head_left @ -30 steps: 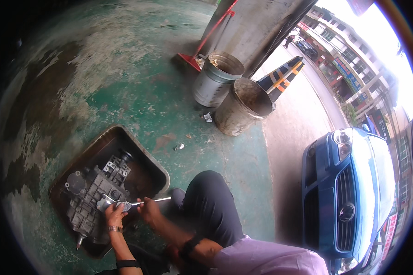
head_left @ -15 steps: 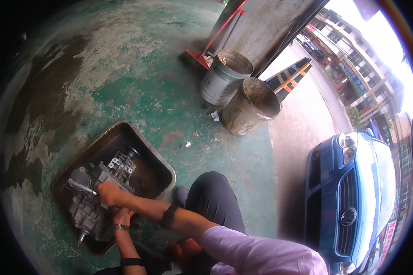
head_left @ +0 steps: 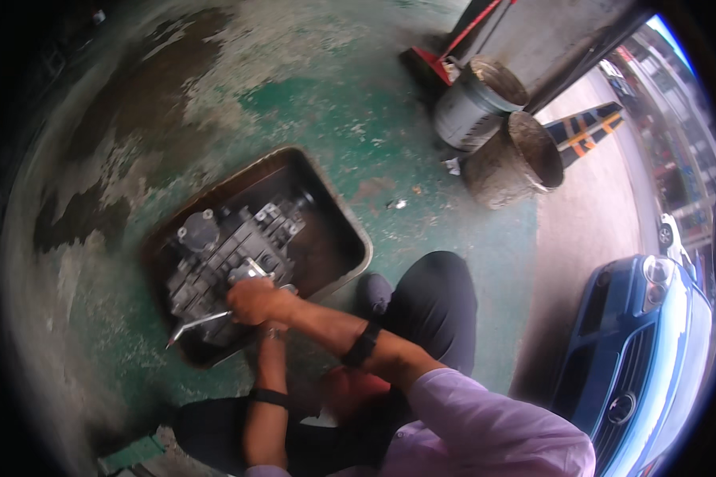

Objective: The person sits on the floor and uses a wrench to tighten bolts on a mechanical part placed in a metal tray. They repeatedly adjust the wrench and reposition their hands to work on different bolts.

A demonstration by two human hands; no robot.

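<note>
on the green floor (head_left: 334, 123), a dark tray (head_left: 330, 234) holds a grey metal housing (head_left: 229, 245). at the housing's near side, the left hand (head_left: 274, 325) is mostly hidden, its grip impossible to tell; the right hand (head_left: 253, 300), just above, curls closed around a slim shiny bar (head_left: 204, 321).

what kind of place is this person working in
Probably a vehicle repair workshop: a grey metal mechanical assembly sits in a dark rectangular tray on the worn green-painted floor, and a shiny blue car stands nearby.
</note>
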